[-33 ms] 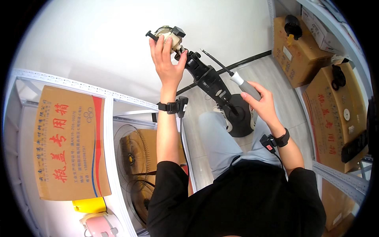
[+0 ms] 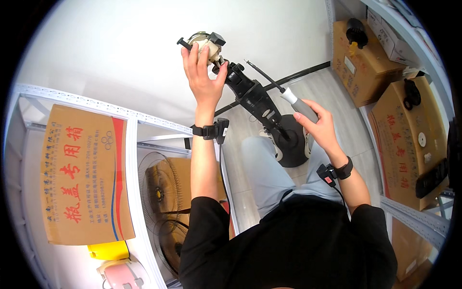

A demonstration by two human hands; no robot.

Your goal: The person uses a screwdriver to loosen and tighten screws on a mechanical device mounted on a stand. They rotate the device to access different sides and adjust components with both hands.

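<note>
My left hand [image 2: 204,79] grips the cream-coloured fan motor [image 2: 207,47], fingers over its top and thumb at its lower side. A black pin-like part sticks out to its left, and a dark block sits at its right. Just below is the top of a black fan stand [image 2: 252,94], which leans down to a round black base [image 2: 293,149] between my legs. In my right hand [image 2: 320,125] is a screwdriver [image 2: 291,98] with a grey and white handle. Its dark shank points up and left, the tip apart from the stand and motor.
At the left, a metal shelf [image 2: 132,113] holds a large cardboard box [image 2: 86,173], with a yellow thing [image 2: 109,250] and a pink one [image 2: 122,275] nearby. Wire fan grilles [image 2: 159,185] stand beside it. Right-hand shelving carries cardboard boxes [image 2: 363,62] with black parts [image 2: 356,32] on top.
</note>
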